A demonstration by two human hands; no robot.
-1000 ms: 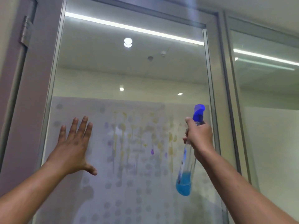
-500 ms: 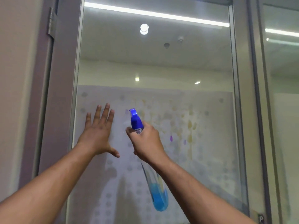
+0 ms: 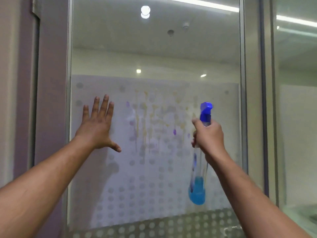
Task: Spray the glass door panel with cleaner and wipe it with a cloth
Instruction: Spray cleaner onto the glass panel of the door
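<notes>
Glass door panel fills the middle of the frame, its lower frosted part dotted and streaked with yellow and purple drips. The left hand, at centre left, lies flat against the glass, its grip spread wide and holding nothing. At centre right the right hand has its grip wrapped around the neck of a spray bottle, blue nozzle upward, blue cleaner pooled at the bottom.
</notes>
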